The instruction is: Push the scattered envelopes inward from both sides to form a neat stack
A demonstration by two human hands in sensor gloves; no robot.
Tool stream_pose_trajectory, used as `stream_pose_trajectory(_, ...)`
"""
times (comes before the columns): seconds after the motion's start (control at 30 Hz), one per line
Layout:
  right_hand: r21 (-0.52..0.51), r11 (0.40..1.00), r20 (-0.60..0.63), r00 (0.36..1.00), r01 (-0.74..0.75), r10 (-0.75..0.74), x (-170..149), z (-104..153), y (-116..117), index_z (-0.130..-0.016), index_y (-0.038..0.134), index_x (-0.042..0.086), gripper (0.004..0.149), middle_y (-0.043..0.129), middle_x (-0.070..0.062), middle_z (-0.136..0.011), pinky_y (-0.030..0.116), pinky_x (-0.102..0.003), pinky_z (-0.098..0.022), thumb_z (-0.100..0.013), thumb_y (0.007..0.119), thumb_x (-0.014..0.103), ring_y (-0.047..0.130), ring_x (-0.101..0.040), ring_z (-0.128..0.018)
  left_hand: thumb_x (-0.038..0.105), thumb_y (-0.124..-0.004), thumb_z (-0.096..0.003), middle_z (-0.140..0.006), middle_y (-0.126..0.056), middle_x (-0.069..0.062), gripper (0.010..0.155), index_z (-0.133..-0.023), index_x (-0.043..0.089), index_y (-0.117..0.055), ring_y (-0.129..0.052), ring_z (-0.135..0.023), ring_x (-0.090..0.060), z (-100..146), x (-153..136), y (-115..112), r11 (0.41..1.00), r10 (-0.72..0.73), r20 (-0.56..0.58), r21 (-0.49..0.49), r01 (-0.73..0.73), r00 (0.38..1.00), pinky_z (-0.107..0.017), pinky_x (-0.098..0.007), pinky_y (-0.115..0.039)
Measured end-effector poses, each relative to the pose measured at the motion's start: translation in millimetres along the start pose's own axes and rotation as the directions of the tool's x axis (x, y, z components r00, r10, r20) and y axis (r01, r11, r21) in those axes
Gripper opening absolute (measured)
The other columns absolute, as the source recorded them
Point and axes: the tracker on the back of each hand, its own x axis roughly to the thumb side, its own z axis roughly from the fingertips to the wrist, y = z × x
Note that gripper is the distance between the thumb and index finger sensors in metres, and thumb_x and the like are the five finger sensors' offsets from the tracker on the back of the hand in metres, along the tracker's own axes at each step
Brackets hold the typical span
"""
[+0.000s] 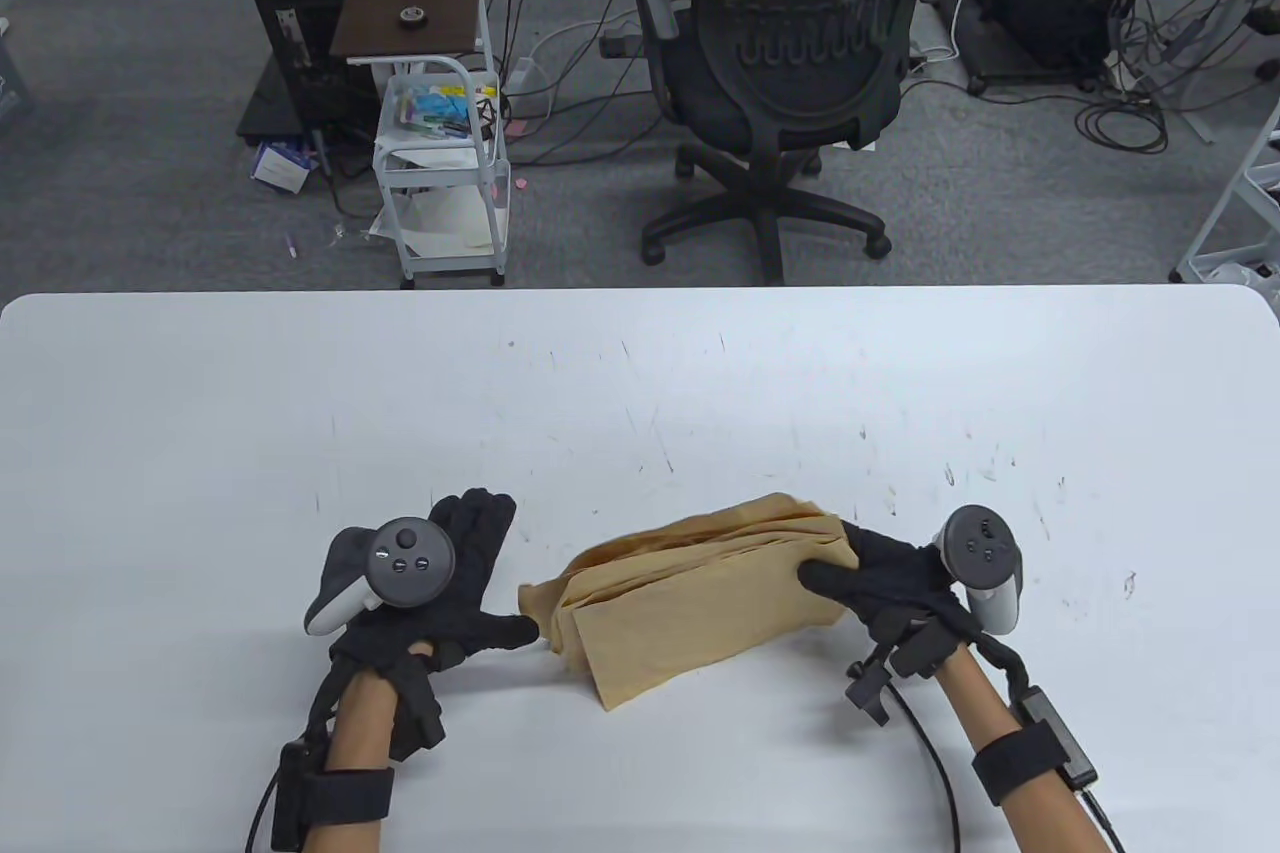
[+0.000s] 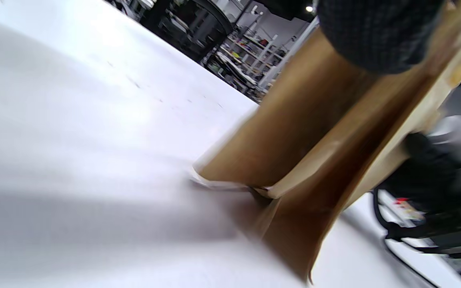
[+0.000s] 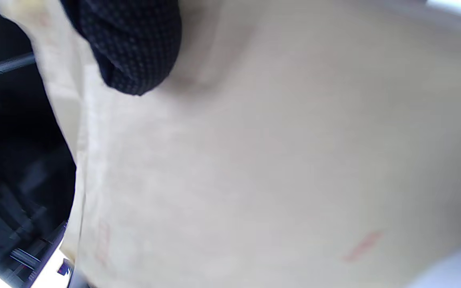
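We cannot count the envelopes (image 1: 700,583): in the table view their edges merge into one tan bundle. The right hand (image 1: 890,583), at three o'clock of the bundle, hides its end, and all fingers but the thumb pass behind the paper. The left wrist view is smeared by motion blur; the worktop (image 2: 74,140) loses its marks there, and a dark fingertip (image 2: 374,36) is cut off by the top edge at one o'clock. In the right wrist view the paper (image 3: 274,160) fills the picture, soft and out of focus, running past three edges; faint red marks (image 3: 362,246) on it are unreadable.
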Motion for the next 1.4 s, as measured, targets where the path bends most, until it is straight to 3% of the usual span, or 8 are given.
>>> stream_pose_trajectory(0.2,-0.178,0.984,0.122,0.992,-0.005,0.027,17.7,-9.4,6.3,-0.082,0.086,0.021,0.040,0.102,-0.005,-0.074,0.070,-0.064,-0.059,-0.043,0.083,0.026,0.098,-0.036,-0.067,0.061,-0.082,-0.0378,-0.118,-0.002,-0.013,0.116,-0.106,0.021,0.003,0.002,-0.105,-0.047,-30.0,7.4,-35.9,0.974,0.029,0.013,-0.226,-0.025,1.000,-0.073,-0.069,-0.011)
stream_pose_trajectory(0.4,-0.165,0.978,0.165,0.981,0.126,-0.099,21.4,-0.7,3.8,-0.086,0.083,0.021,0.042,0.099,-0.006,-0.081,0.062,-0.070,-0.061,-0.044,0.082,0.026,0.089,-0.043,-0.077,0.058,-0.083,-0.0374,-0.121,-0.018,-0.013,0.111,-0.110,0.020,-0.008,-0.016,-0.110,-0.048,-26.5,33.5,-22.4,0.979,0.192,0.216,0.026,-0.203,0.957,-0.075,-0.071,-0.020)
stream_pose_trajectory(0.53,-0.036,0.996,0.037,0.997,0.076,-0.075,4.6,-1.6,3.9,-0.099,0.070,0.015,0.059,0.085,-0.013,-0.100,0.045,-0.079,-0.062,-0.043,0.087,0.025,0.068,-0.058,-0.091,0.055,-0.086,-0.0372,-0.120,-0.041,-0.013,0.103,-0.112,0.019,-0.025,-0.036,-0.108,-0.055,-25.4,17.3,-22.8,0.981,0.049,0.091,0.183,-0.065,0.995,-0.073,-0.075,-0.033)
stream_pose_trajectory(0.8,-0.007,0.999,0.097,0.994,0.044,-0.044,13.5,-4.6,10.6,-0.085,0.084,0.023,0.042,0.098,-0.004,-0.083,0.054,-0.075,-0.062,-0.043,0.084,0.023,0.085,-0.045,-0.083,0.055,-0.087,-0.0372,-0.122,-0.024,-0.014,0.109,-0.112,0.021,-0.016,-0.021,-0.107,-0.057,-26.3,3.0,-24.7,0.954,0.271,0.157,0.090,-0.287,0.950,-0.072,-0.075,-0.024)
stream_pose_trajectory(0.97,0.123,0.991,0.034,0.998,0.051,-0.056,8.6,-5.6,15.1,-0.108,0.052,0.015,0.076,0.069,-0.012,-0.113,0.041,-0.080,-0.063,-0.042,0.088,0.028,0.056,-0.059,-0.097,0.051,-0.089,-0.0391,-0.122,-0.041,-0.003,0.090,-0.112,0.031,-0.040,-0.029,-0.110,-0.052,-34.8,21.1,-36.7,0.972,0.229,0.198,-0.001,-0.233,0.953,-0.074,-0.073,-0.028)
stream_pose_trajectory(1.13,0.124,0.989,-0.111,0.989,-0.087,0.100,9.0,-7.3,13.5,-0.106,0.058,0.011,0.075,0.066,-0.020,-0.113,0.037,-0.080,-0.061,-0.042,0.089,0.033,0.053,-0.066,-0.093,0.035,-0.085,-0.0455,-0.107,-0.079,0.001,0.047,-0.092,0.035,-0.079,-0.058,-0.107,-0.046,-38.7,26.9,-41.1,0.939,0.258,0.219,0.171,-0.298,0.941,-0.076,-0.068,-0.044)
stream_pose_trajectory(1.27,0.208,0.785,0.004,0.804,-0.583,0.595,28.8,-4.9,-2.6,-0.111,0.029,-0.006,0.106,0.039,-0.037,-0.116,0.033,-0.081,-0.061,-0.039,0.087,0.046,0.038,-0.071,-0.094,0.041,-0.084,-0.0453,-0.103,-0.083,-0.004,0.046,-0.091,0.033,-0.082,-0.066,-0.104,-0.046,-37.5,26.2,-38.4,0.962,0.168,0.185,0.185,-0.202,0.968,-0.075,-0.067,-0.049)
stream_pose_trajectory(1.4,0.047,0.849,0.155,0.844,-0.526,0.514,74.8,5.3,-14.5,-0.108,0.013,-0.012,0.116,0.018,-0.043,-0.114,0.024,-0.081,-0.060,-0.039,0.087,0.045,0.022,-0.075,-0.092,0.044,-0.082,-0.0458,-0.105,-0.080,-0.007,0.050,-0.093,0.030,-0.080,-0.065,-0.104,-0.048,-40.2,28.2,-39.0,0.962,0.186,0.173,0.170,-0.215,0.967,-0.075,-0.068,-0.048)
